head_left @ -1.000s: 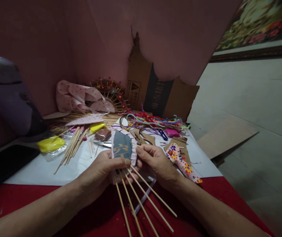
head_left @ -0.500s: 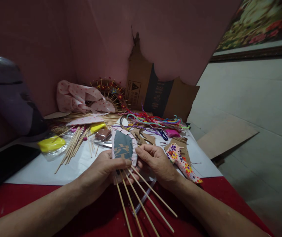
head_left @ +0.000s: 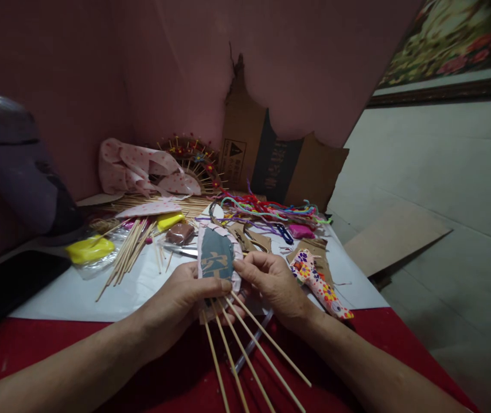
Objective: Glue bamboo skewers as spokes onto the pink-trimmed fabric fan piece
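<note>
A cardboard piece (head_left: 216,252) with a dark blue printed face and pale pink cloth folded round its edge is held up between both hands. Several thin wooden sticks (head_left: 252,350) fan out from its lower end toward me. My left hand (head_left: 194,292) is closed on the piece's lower left, its thumb lying across the front near the stick ends. My right hand (head_left: 269,281) pinches the right cloth edge between thumb and fingers. Part of the fingers is hidden behind the piece. Below the hands a clear glue stick (head_left: 252,341) lies on the red cloth.
Loose sticks (head_left: 125,252), yellow clay (head_left: 90,250) and brown clay (head_left: 179,233) lie on the left. Coloured pipe cleaners (head_left: 267,207) and scissors (head_left: 257,241) are behind the hands. A flowered cloth shape (head_left: 318,284) rests at right. Torn cardboard (head_left: 280,160) leans against the wall.
The cardboard piece has shifted slightly right and tilted a little, its sticks moving with it. Both hands keep their hold, the right thumb slightly further left on the edge.
</note>
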Demonstrator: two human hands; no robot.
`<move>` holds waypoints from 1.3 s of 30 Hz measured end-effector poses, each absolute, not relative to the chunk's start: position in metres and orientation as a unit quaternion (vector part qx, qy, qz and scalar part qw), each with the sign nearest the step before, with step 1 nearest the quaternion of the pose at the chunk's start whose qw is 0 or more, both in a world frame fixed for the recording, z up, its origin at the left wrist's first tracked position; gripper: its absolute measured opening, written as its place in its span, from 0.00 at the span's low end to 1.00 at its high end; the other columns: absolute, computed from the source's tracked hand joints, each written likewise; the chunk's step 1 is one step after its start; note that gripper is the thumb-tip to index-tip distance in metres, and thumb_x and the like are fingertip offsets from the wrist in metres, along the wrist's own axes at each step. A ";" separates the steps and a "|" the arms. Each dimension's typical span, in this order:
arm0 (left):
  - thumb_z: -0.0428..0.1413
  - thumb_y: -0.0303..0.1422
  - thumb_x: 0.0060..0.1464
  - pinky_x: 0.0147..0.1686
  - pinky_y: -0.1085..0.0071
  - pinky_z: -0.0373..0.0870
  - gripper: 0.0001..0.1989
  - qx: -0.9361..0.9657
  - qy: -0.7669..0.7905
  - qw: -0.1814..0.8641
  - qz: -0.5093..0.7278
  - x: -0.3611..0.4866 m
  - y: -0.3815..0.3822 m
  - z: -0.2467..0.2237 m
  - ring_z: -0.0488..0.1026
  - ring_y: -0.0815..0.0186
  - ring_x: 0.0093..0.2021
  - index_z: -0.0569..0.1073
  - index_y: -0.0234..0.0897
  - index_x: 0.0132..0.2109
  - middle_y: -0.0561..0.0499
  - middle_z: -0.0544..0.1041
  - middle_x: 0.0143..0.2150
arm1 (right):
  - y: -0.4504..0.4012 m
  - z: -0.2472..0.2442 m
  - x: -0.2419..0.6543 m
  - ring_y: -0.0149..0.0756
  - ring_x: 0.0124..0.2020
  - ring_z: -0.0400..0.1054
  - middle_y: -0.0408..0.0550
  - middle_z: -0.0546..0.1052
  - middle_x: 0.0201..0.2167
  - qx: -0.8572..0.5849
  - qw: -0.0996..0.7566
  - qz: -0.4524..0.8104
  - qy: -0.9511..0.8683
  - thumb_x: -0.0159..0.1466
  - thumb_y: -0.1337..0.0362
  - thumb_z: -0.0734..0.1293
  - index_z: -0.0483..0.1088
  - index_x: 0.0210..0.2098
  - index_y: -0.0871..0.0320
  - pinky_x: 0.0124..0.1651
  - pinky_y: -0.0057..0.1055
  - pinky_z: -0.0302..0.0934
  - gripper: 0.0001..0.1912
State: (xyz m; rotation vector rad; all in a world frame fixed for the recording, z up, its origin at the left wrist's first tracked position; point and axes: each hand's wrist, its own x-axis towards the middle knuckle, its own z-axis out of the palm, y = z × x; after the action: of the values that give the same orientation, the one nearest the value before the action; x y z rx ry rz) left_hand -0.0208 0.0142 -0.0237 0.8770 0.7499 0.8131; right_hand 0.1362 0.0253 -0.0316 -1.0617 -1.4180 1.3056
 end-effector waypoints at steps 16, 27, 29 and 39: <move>0.57 0.26 0.46 0.25 0.72 0.67 0.05 0.414 0.341 0.757 0.374 -0.020 0.014 -0.024 0.71 0.67 0.25 0.74 0.30 0.34 0.46 0.76 0.28 | 0.026 -0.036 0.137 0.23 0.15 0.55 0.38 0.64 0.14 -0.428 0.452 0.498 -0.603 0.58 0.48 0.62 0.62 0.19 0.60 0.19 0.22 0.48 0.23; 0.57 0.26 0.47 0.28 0.71 0.69 0.07 0.420 0.321 0.755 0.388 -0.022 0.016 -0.027 0.72 0.67 0.26 0.74 0.30 0.36 0.45 0.76 0.30 | 0.027 -0.039 0.138 0.23 0.15 0.56 0.38 0.65 0.14 -0.431 0.444 0.502 -0.604 0.58 0.46 0.61 0.63 0.20 0.60 0.19 0.22 0.48 0.24; 0.57 0.26 0.46 0.28 0.71 0.69 0.07 0.416 0.326 0.754 0.389 -0.022 0.016 -0.027 0.72 0.66 0.26 0.74 0.31 0.37 0.45 0.77 0.30 | 0.027 -0.037 0.137 0.22 0.15 0.56 0.37 0.65 0.13 -0.430 0.448 0.506 -0.598 0.58 0.46 0.62 0.62 0.20 0.60 0.19 0.21 0.47 0.23; 0.59 0.26 0.45 0.28 0.70 0.70 0.10 0.404 0.348 0.750 0.391 -0.023 0.014 -0.026 0.72 0.67 0.25 0.73 0.31 0.37 0.46 0.76 0.29 | 0.025 -0.034 0.134 0.20 0.13 0.55 0.35 0.64 0.14 -0.408 0.462 0.546 -0.567 0.52 0.51 0.69 0.62 0.21 0.60 0.17 0.20 0.46 0.20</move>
State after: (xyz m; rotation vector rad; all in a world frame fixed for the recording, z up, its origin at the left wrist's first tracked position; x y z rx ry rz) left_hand -0.0228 0.0144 -0.0264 0.8823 0.7595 0.8542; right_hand 0.1341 0.0254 -0.0338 -1.0046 -1.3951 1.3418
